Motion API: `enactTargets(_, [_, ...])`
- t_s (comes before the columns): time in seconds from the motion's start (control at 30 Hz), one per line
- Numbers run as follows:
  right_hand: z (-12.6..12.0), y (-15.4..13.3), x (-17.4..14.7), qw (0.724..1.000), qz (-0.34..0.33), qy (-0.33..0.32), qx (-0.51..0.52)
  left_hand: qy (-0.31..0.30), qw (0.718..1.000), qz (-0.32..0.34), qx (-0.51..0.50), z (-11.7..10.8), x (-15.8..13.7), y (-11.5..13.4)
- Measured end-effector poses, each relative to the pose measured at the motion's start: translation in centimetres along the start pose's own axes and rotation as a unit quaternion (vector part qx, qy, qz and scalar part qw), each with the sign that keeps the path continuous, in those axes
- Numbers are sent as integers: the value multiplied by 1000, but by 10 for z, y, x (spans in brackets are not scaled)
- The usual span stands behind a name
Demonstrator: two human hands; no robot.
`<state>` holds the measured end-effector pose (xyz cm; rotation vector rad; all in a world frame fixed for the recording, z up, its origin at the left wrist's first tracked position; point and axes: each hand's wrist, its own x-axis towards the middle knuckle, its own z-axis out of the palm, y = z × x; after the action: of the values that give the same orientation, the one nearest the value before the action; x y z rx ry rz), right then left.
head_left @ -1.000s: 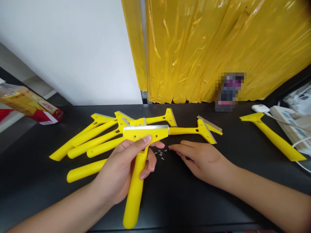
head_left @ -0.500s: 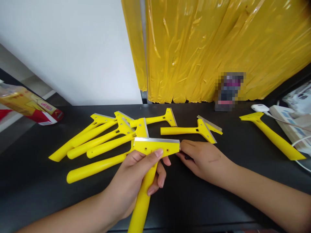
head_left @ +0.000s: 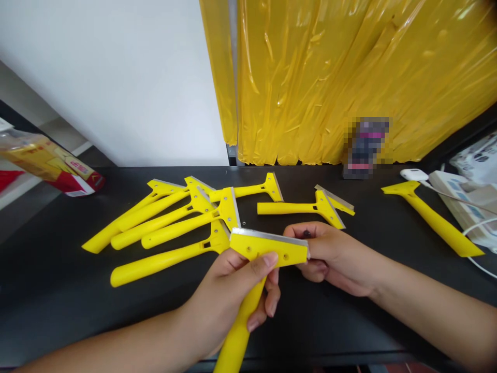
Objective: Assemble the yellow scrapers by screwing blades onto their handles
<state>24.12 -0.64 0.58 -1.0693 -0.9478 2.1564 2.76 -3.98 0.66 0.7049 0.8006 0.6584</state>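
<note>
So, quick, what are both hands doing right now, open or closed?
Left hand: closed, holding a yellow scraper.
Right hand: closed, seemingly around a small dark object too hidden to identify.

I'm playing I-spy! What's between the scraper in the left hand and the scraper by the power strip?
In the head view, the right hand is between them, close to the held scraper; farther back lies another yellow scraper.

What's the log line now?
left hand: grips yellow plastic T-shaped scraper | right hand: curled beside scraper, contact and contents unclear | more yellow scrapers: on black tabletop
</note>
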Motion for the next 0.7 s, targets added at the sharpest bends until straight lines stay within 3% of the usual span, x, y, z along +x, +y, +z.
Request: enactTargets(0.7, [-7, -1, -4, 999, 15, -18, 42, 2, 1000, 12, 23, -4, 2, 2])
